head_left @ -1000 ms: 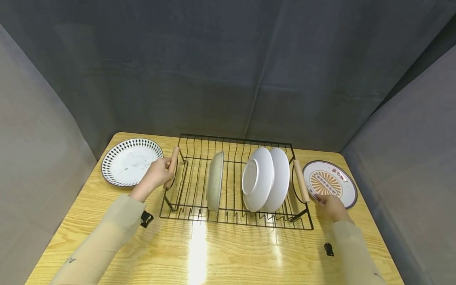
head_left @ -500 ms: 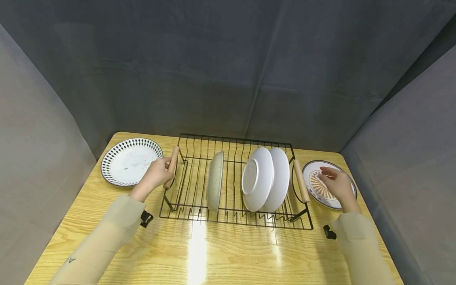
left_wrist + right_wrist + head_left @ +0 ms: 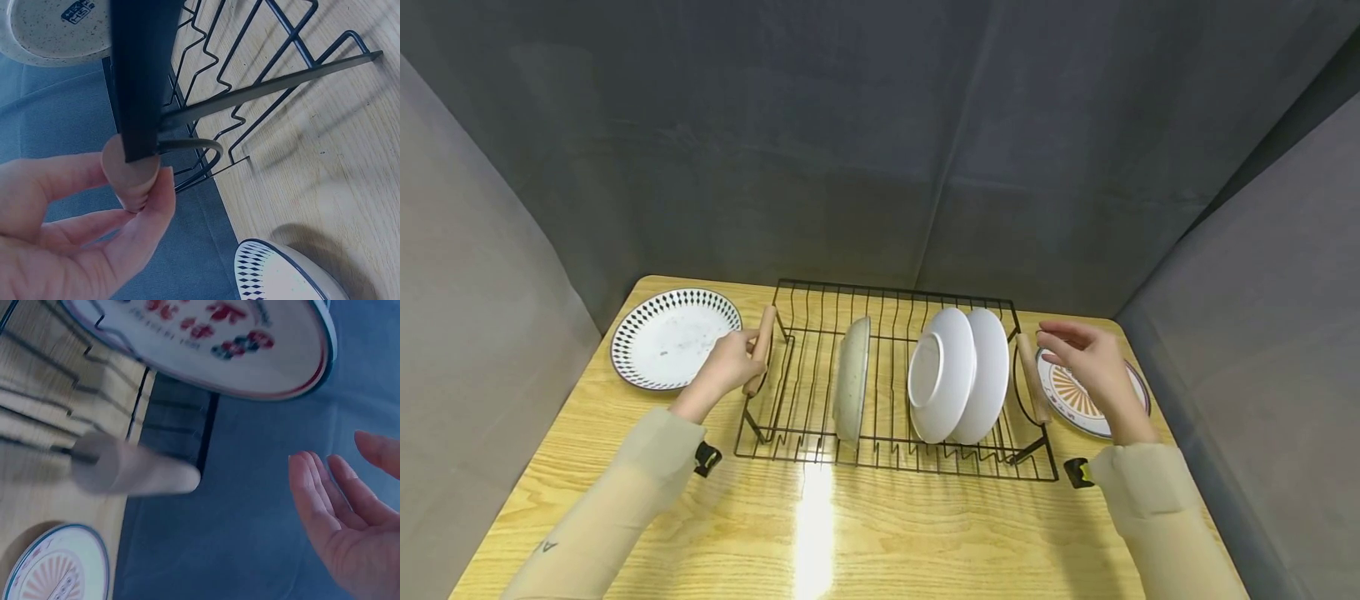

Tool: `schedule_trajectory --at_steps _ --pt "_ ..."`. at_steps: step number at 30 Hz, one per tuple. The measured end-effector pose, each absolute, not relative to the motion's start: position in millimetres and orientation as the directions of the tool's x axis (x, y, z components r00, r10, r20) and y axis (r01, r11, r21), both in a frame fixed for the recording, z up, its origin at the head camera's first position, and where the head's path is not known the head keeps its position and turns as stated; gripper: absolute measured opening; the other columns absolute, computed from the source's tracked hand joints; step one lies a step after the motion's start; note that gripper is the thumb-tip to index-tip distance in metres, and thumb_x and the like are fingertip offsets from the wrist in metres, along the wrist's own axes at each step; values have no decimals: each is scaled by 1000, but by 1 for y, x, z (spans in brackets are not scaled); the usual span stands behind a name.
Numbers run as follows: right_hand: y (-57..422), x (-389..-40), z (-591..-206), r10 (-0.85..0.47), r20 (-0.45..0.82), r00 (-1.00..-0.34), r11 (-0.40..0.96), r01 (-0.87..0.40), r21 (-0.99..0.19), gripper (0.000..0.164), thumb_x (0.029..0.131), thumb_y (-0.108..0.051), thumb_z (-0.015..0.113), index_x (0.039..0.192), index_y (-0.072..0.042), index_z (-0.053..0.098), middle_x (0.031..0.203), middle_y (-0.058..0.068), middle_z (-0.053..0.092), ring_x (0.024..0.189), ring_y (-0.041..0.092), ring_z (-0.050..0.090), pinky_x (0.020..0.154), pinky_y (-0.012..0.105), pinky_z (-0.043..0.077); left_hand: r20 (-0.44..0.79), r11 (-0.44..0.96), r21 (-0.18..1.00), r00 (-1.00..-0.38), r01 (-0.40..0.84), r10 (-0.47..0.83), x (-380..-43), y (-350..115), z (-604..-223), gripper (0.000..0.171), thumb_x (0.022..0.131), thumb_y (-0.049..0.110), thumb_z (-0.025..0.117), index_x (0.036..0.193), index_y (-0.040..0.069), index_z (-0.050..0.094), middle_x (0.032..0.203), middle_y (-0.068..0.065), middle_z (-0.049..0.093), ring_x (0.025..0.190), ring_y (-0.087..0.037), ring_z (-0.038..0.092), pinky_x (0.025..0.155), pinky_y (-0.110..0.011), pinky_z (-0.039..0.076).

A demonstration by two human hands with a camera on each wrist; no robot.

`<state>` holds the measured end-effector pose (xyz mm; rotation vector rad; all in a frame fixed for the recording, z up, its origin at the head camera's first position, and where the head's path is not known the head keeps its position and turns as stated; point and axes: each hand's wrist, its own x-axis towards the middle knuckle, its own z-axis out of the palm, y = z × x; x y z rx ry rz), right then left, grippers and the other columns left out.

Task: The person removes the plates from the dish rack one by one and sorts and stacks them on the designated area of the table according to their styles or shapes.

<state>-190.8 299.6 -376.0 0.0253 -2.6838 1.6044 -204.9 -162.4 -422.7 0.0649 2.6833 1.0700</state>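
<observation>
Clock positions are taken from the centre of the wire rack (image 3: 895,290). At 9 o'clock, the left hand (image 3: 728,362) pinches the left wooden handle (image 3: 765,333); beyond it lies the diamond-rimmed plate (image 3: 672,343). At 3 o'clock, the right hand (image 3: 1092,362), fingers parted from the thumb, hangs apart from the right wooden handle (image 3: 1032,379), near the rayed plate (image 3: 1073,398). On edge within: 1 speckled dish (image 3: 852,382) toward 9 o'clock, 2 white dishes (image 3: 951,392) toward 3 o'clock.

One bench (image 3: 887,542), one wire rack (image 3: 895,291) and two wooden handles (image 3: 762,348) (image 3: 1033,379). Crockery comes to five pieces — one speckled dish (image 3: 852,383), two white dishes (image 3: 955,367) (image 3: 994,375) and two patterned plates (image 3: 672,340) (image 3: 1071,398), one diamond-rimmed and one with a sunburst. Then two hands (image 3: 724,365) (image 3: 1096,367), two sleeves (image 3: 625,483) (image 3: 1157,500) and two black wrist attachments (image 3: 707,458) (image 3: 1078,472).
</observation>
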Motion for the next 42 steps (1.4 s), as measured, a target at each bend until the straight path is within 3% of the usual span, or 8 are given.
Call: schedule_trajectory --at_steps 6,11,19,23,27,36,42 --pt "278 -184 -370 -56 -15 -998 468 -13 -884 49 88 -26 58 122 8 51 106 15 59 82 2 62 73 27 51 -210 726 686 -968 -47 136 -205 -162 -423 64 77 0 55 135 -12 31 115 -33 53 96 -38 57 80 -45 46" --pt "265 -180 -373 -62 -59 -996 481 22 -876 50 87 -27 59 122 9 50 109 22 57 82 4 61 73 26 51 -208 728 683 -969 -49 130 -204 -162 -423 64 77 0 53 136 -11 31 116 -32 53 101 -40 55 80 -45 46" --pt "253 -176 -381 -21 -127 -992 541 95 -836 55 85 -29 62 124 8 48 115 24 54 88 14 60 72 22 51 -200 733 679 -971 -40 133 -204 -163 -424 63 77 0 52 136 -11 31 116 -32 52 102 -40 54 78 -44 46" --pt "249 -174 -384 -1 -134 -991 544 112 -831 55 85 -27 62 123 10 48 118 26 53 93 20 59 72 23 51 -191 727 686 -972 -33 136 -203 -163 -425 62 77 -1 51 136 -8 33 109 -29 57 85 -33 59 72 -39 45" --pt "245 -173 -388 12 -125 -992 552 111 -826 54 84 -24 63 123 11 48 113 26 57 90 21 60 69 21 50 -183 721 692 -974 -33 130 -203 -163 -425 63 76 -2 53 136 -8 34 105 -28 58 71 -26 57 66 -35 43" --pt "241 -172 -395 25 -132 -991 521 126 -844 51 84 -15 63 126 10 46 110 27 58 91 25 61 71 23 51 -189 723 690 -972 -31 138 -203 -163 -424 62 77 -1 52 136 -8 33 102 -27 61 80 -29 60 72 -39 45" --pt "241 -173 -397 42 -129 -991 499 133 -856 50 84 -13 62 126 11 46 111 27 57 90 22 61 71 22 51 -188 720 693 -972 -31 139 -204 -163 -425 63 77 -1 52 136 -8 33 98 -26 62 74 -26 60 71 -38 45"
